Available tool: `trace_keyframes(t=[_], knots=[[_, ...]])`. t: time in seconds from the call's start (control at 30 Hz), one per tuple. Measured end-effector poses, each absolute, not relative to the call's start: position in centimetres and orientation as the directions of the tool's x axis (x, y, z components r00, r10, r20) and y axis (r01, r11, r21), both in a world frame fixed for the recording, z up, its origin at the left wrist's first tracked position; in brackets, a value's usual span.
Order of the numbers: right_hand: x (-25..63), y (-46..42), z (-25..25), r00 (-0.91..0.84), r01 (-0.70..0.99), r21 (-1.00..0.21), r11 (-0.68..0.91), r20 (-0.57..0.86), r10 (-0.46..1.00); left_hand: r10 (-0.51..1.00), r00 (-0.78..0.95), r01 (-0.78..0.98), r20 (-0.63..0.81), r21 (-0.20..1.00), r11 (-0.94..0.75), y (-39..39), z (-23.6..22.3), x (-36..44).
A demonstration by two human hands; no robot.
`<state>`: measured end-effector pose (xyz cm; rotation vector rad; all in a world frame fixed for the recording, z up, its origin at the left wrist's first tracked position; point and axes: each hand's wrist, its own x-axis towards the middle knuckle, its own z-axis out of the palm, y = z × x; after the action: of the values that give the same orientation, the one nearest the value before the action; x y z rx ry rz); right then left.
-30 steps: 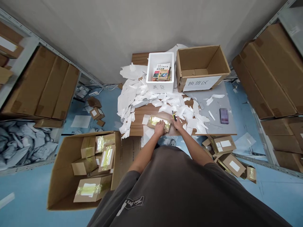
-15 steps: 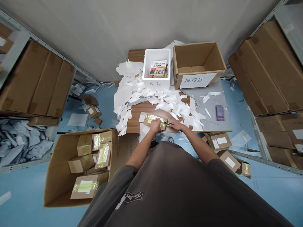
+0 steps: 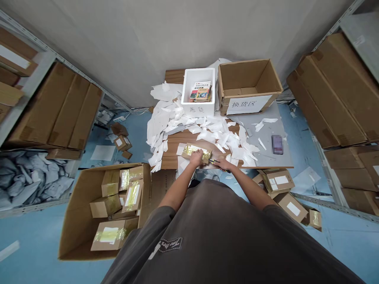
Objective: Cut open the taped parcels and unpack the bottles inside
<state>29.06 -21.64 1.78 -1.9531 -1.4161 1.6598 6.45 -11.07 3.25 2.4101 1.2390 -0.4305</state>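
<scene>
A small cardboard parcel (image 3: 188, 150) wrapped in yellowish tape lies at the front edge of the brown table (image 3: 174, 142). My left hand (image 3: 196, 157) grips its near side, with fingers bent over the top. In my right hand (image 3: 224, 164) is a yellow and black utility knife (image 3: 213, 161), closed in the fingers. Its tip points left, at the parcel's right end; whether the blade touches the tape is too small to tell. Torn white paper scraps (image 3: 207, 135) lie just behind the parcel.
Behind the scraps stand a white foam box (image 3: 197, 110) holding books (image 3: 202, 94) and a cardboard box (image 3: 223, 104). A phone (image 3: 277, 144) lies on the grey right part of the table. At my left, a large carton (image 3: 74, 221) holds several taped parcels. Boxes (image 3: 291, 205) sit on the floor at right.
My right hand and the knife have lowered a little toward the table's front edge, at the parcel's right end. My left hand stays on the parcel. The whole view has shifted slightly.
</scene>
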Motion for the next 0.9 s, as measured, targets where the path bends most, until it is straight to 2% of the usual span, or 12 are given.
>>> trace_keyframes(t=[0.1,0.17,0.27,0.37,0.53,0.73,0.9], knots=[[29.3,-23.3,1.3,-0.166,0.469,-0.677,-0.567,-0.698,0.697,0.705,0.57,0.822,-0.422,0.28,-0.496,-10.7,3.2,5.8],[29.7,-24.3,1.2,-0.104,0.448,-0.664,-0.599,-0.704,0.703,0.727,0.563,0.825,-0.394,0.319,-0.466,-10.2,2.9,5.1],[29.7,-25.3,1.4,0.007,0.392,-0.66,-0.641,-0.695,0.719,0.754,0.544,0.839,-0.368,0.249,-0.483,-8.9,2.0,4.5],[28.6,-25.5,1.9,0.084,0.376,-0.646,-0.665,-0.691,0.718,0.74,0.53,0.844,-0.414,0.179,-0.505,-7.7,0.9,4.4],[26.0,-24.6,2.0,0.142,0.558,-0.611,-0.562,-0.597,0.79,0.718,0.57,0.819,-0.399,0.213,-0.532,-6.9,0.0,4.4],[24.0,-24.2,2.0,0.226,0.711,-0.48,-0.514,-0.536,0.813,0.701,0.652,0.758,-0.29,0.224,-0.613,-7.9,-0.2,3.6],[23.7,-23.8,2.9,0.24,0.819,-0.366,-0.443,-0.483,0.842,0.743,0.625,0.779,-0.241,0.249,-0.575,-8.5,-0.7,3.4]])
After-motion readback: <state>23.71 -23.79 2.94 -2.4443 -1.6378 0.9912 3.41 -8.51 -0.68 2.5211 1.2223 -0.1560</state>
